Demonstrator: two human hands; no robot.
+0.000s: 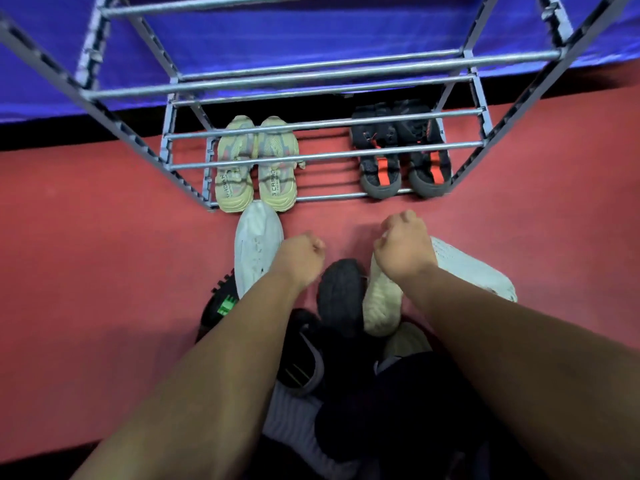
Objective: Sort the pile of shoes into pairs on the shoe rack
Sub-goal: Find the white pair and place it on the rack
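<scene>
Two pairs are already on the bottom shelf of the shoe rack (325,155): a yellowish pair (256,168) centre-left and a black-and-orange pair (405,168) to its right. The pile (341,299) sits on the red floor (104,237), lower centre. The left hand (301,258) and right hand (405,247) hover over it, both curled into fists and gripping nothing. I'd compare the white shoe (254,251) with the white knit shoe (474,268) before grabbing.

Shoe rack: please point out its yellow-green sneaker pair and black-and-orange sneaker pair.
Yellow-green sneaker pair (274,175): head view, right-hand shoe's lettering.
Black-and-orange sneaker pair (382,171): head view, left-hand shoe's orange stripe.
</scene>
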